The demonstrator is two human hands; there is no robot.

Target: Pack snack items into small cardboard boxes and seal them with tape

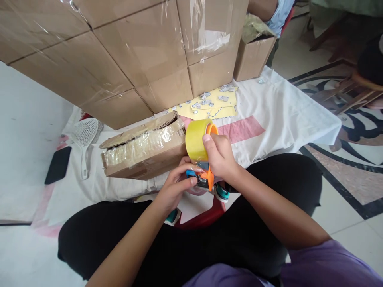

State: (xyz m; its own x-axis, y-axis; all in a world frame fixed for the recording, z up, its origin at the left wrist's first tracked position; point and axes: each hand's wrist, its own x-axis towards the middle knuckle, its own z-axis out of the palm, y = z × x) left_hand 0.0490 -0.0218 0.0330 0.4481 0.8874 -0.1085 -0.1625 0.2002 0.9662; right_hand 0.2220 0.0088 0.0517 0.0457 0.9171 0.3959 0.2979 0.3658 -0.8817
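Note:
My right hand is closed around a tape dispenser with orange, blue and dark parts. A wide roll of yellow packing tape sits on its orange hub, up by my right thumb. My left hand pinches the blue front end of the dispenser between thumb and fingers. Part of the dispenser is hidden behind my hands. Just beyond my left hand lies a worn cardboard box on its side, with shiny tape along its edge.
Taped cardboard boxes are stacked behind. A white slotted skimmer and a black phone-like slab lie left on the white cloth. Yellow paper carries small scraps. An open-topped box stands near another person's arm.

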